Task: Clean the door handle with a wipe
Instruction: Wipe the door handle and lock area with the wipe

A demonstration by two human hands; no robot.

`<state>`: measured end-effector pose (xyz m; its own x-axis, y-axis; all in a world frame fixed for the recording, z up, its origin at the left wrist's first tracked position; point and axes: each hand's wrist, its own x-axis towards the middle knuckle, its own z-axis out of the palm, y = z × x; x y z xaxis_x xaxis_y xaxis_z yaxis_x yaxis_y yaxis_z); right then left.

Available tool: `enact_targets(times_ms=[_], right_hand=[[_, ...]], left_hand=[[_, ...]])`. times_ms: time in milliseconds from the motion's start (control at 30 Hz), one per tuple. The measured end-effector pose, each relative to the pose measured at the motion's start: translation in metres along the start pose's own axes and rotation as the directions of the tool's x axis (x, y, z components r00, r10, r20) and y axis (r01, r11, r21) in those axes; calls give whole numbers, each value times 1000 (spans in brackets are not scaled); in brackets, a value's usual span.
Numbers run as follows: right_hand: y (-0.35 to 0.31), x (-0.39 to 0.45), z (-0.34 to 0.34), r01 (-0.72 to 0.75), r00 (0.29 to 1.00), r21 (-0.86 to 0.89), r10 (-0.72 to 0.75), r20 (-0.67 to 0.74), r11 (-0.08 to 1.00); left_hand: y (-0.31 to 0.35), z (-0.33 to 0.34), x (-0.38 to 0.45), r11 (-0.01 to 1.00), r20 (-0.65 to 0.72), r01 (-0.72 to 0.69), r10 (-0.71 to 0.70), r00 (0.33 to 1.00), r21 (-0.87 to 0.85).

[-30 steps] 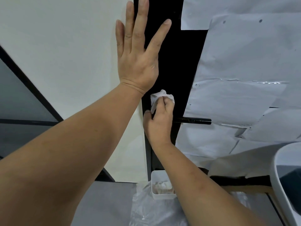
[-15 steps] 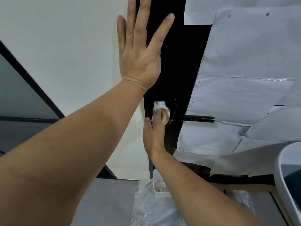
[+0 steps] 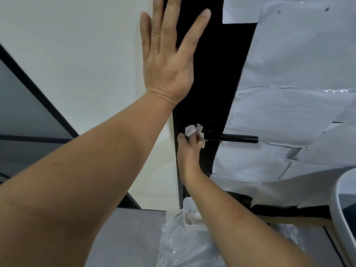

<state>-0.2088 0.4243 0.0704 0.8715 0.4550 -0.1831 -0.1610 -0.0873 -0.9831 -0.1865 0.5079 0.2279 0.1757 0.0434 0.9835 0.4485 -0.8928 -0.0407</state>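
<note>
— Which way does the door handle [image 3: 232, 138] run?

— Its long axis lies level, a black bar pointing right from the black door [image 3: 212, 78], its free end out over the white paper sheets [image 3: 292, 93] taped on the right. The inner end meets a round fitting, dark on dark and hard to make out.

— And the wipe [image 3: 194, 132]?

— Crumpled, white, at the left end of the handle, touching it where the bar joins the door. The right hand [image 3: 189, 151] has its fingers clenched around the wipe; the fingertips are hidden behind the wipe and the hand's back.

— The left hand [image 3: 167, 60]?

— Flat, fingers spread and holding nothing, palm on the door's left edge, half over the white wall [image 3: 77, 54]. Two fingertips are cut off by the top of the frame.

— The room?

— Grey floor [image 3: 131, 237] near, with clear plastic sheeting [image 3: 179, 247] and a small white tub [image 3: 189, 226] partly behind the right forearm. A white curved object [image 3: 344, 189] is cut off at the right edge; I cannot tell what it is.
</note>
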Motion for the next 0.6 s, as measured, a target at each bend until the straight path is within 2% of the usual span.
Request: enact_targets(times_ms=[100, 233, 333, 400, 467, 533, 600], right_hand=[[-20, -2, 10, 35, 999, 26, -35, -4, 999], [-18, -5, 7, -44, 999, 32, 44, -1, 999], [-16, -3, -2, -118, 993, 171, 119, 2, 978], [-20, -3, -4, -99, 995, 210, 94, 34, 973], [-18, -4, -5, -62, 997, 91, 57, 51, 994], [-14, -3, -7, -96, 994, -106, 102, 47, 990], [-14, -2, -8, -186, 981, -112, 191, 36, 976]], left_hand=[[-1, 1, -1, 1000, -2, -12, 12, 1000, -23], [3, -3, -1, 999, 31, -17, 18, 999, -27], [2, -3, -1, 1000, 29, -27, 28, 999, -16], [2, -2, -2, 999, 25, -35, 34, 999, 10], [1, -2, -2, 1000, 50, -26, 26, 998, 5], [-1, -2, -1, 998, 53, -47, 45, 998, 34], [-2, 0, -1, 999, 44, -42, 41, 998, 26]])
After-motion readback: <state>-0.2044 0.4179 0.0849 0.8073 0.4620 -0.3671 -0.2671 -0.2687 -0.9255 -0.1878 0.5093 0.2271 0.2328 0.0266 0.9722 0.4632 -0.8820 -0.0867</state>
